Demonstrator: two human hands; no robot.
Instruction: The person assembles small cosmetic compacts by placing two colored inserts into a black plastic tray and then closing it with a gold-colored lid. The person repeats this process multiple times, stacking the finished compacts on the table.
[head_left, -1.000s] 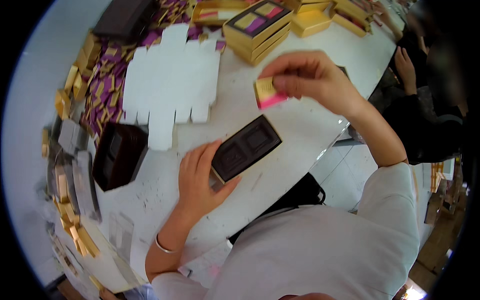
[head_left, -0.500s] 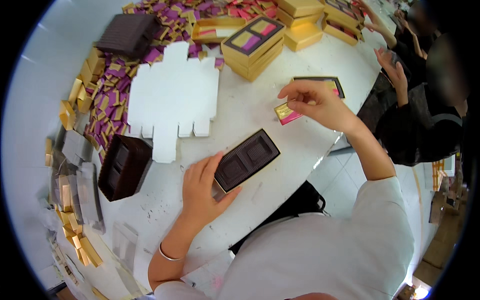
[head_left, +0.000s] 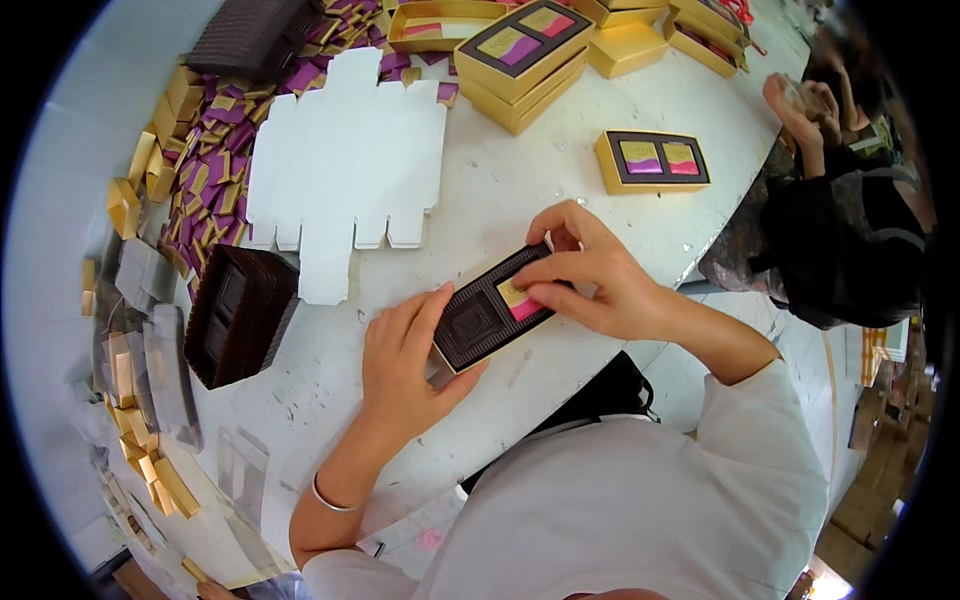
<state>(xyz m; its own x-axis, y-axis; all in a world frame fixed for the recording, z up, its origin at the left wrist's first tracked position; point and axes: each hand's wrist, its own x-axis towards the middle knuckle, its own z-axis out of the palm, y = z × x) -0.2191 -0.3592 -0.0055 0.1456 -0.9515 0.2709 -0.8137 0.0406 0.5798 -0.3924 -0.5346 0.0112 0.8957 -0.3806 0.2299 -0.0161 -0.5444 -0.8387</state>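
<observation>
A small gold box (head_left: 487, 358) lined with a dark brown two-compartment plastic tray (head_left: 471, 331) lies slantwise on the table before me. My left hand (head_left: 405, 365) grips its left end, fingers on the far side and thumb on the near side. In the tray's right compartment sits a pink-and-gold wrapped piece (head_left: 522, 302). The fingertips of my right hand (head_left: 600, 275) pinch this piece from above and partly cover it; the left compartment holds nothing. Farther right stands a gold box (head_left: 652, 187) with one purple-and-gold and one pink-and-gold piece in it.
A flat white carton blank (head_left: 345, 160) lies beyond my left hand. Nested brown trays (head_left: 240, 318) stand left of it, near a heap of purple-and-gold wrapped pieces (head_left: 215, 185). Stacked gold boxes (head_left: 520, 95) stand at the back. Another person's hands (head_left: 795, 110) show at upper right.
My right hand has brought the pink-and-gold piece leftward from beside the filled box into the tray's right compartment. My left hand stays on the box. The view has shifted slightly.
</observation>
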